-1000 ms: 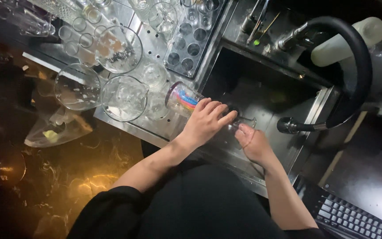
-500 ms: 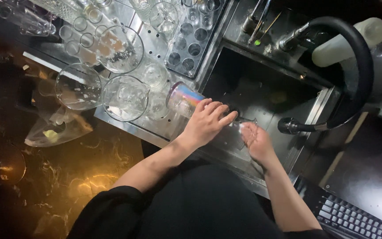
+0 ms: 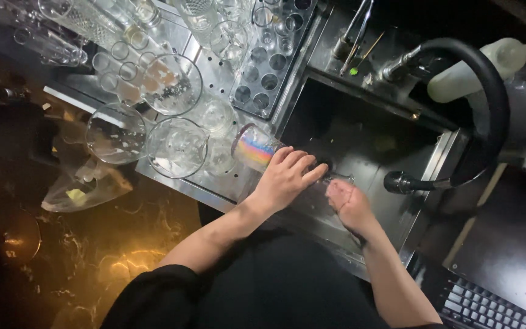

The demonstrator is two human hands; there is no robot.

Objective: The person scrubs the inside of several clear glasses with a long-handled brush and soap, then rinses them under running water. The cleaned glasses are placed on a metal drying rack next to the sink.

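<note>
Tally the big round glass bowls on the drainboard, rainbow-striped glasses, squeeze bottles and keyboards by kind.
Large round glass bowls: 3
Rainbow-striped glass, touched by the left hand: 1
White squeeze bottle: 1
Keyboard: 1
Total: 6

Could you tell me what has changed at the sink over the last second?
Little has changed. The left hand still grips the tall glass lying across the sink edge. The right hand has slid slightly closer to the body, still at the glass's open end. The glassware on the drainer and the hose stayed put.
</note>
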